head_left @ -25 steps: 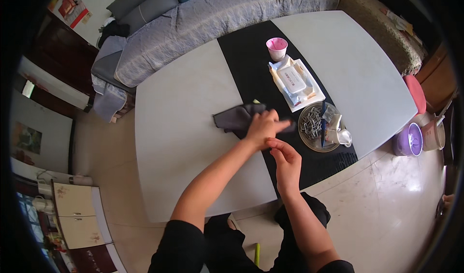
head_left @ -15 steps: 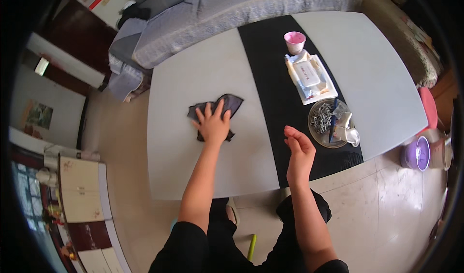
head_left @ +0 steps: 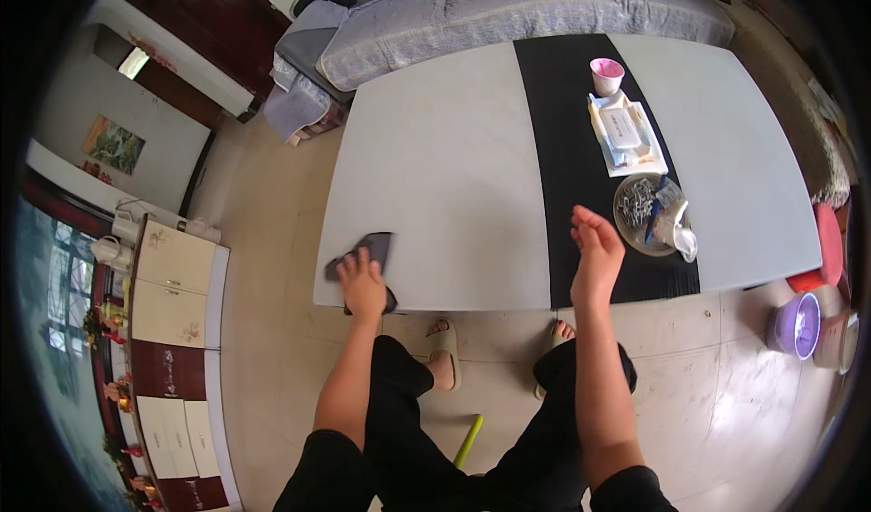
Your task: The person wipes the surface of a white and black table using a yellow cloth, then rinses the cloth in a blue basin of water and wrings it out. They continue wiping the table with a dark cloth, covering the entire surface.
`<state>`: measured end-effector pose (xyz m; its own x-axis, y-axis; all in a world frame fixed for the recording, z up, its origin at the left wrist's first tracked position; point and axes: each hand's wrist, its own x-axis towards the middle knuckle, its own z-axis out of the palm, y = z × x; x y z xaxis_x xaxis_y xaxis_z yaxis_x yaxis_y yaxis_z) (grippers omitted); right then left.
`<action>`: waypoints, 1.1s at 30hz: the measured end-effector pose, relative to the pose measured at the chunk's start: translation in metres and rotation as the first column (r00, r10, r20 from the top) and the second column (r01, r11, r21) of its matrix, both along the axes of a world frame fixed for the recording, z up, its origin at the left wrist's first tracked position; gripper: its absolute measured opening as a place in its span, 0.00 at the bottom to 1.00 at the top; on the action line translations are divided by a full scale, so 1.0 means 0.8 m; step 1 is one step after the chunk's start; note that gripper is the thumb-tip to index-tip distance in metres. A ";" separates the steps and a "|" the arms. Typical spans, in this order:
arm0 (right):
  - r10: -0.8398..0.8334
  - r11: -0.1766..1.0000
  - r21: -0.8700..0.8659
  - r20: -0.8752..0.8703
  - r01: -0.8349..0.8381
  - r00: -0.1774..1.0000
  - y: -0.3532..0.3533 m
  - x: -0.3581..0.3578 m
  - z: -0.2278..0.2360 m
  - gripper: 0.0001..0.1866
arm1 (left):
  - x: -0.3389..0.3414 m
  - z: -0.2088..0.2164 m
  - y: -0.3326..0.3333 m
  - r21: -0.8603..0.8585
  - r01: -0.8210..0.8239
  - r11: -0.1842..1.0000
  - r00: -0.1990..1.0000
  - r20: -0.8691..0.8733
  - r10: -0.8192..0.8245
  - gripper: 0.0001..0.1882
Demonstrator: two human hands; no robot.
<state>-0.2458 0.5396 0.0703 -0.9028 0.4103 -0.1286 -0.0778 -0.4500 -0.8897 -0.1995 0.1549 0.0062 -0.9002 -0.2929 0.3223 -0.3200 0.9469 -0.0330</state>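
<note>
My left hand (head_left: 363,287) lies flat with its fingers spread on a dark grey cloth (head_left: 374,247), pressing it against the white table (head_left: 435,167) at the near left corner. The cloth is crumpled, and part of it shows past the hand on either side. Above the table's black runner (head_left: 567,122), my right hand (head_left: 599,256) is raised with loosely curved fingers, and I see nothing in it. Just right of that hand is a round clear dish (head_left: 621,226) with many small metal pieces (head_left: 638,201), a blue pen-like stick (head_left: 652,222) and crumpled white wrapping (head_left: 673,226).
Beyond the dish lie a wipes packet (head_left: 621,129) on a white tray-like piece (head_left: 655,163) and a pink-and-white cup (head_left: 607,78). A grey sofa (head_left: 508,13) stands behind the table. On the floor at right are a purple basin (head_left: 794,326) and a red stool (head_left: 826,249).
My left hand has slid the cloth toward me and left, from mid-table to the near left corner. My right hand stays raised by the dish. The whole view has shifted.
</note>
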 end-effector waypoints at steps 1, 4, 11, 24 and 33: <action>-0.022 1.000 -0.001 -0.034 0.022 0.999 0.007 0.002 -0.006 0.10 | -0.002 0.000 0.004 -0.026 -0.086 0.996 0.996 0.035 0.087 0.20; -0.107 0.994 0.033 -0.022 0.108 0.994 0.023 0.004 -0.008 0.11 | -0.007 -0.019 0.091 0.045 0.082 0.996 0.996 0.013 -0.083 0.21; 0.048 0.981 0.185 0.005 -0.048 0.999 -0.020 0.023 -0.024 0.10 | 0.058 0.000 0.259 0.287 0.715 0.638 0.696 -0.198 -0.690 0.20; 0.075 0.964 0.258 -0.037 -0.063 0.997 -0.019 0.023 -0.041 0.11 | 0.114 -0.015 0.105 0.500 0.342 0.795 0.933 -0.083 -0.349 0.24; 0.147 0.966 0.222 -0.055 -0.131 0.988 -0.057 0.029 -0.019 0.11 | 0.119 -0.047 -0.107 0.305 0.182 0.935 0.971 -0.206 -0.122 0.17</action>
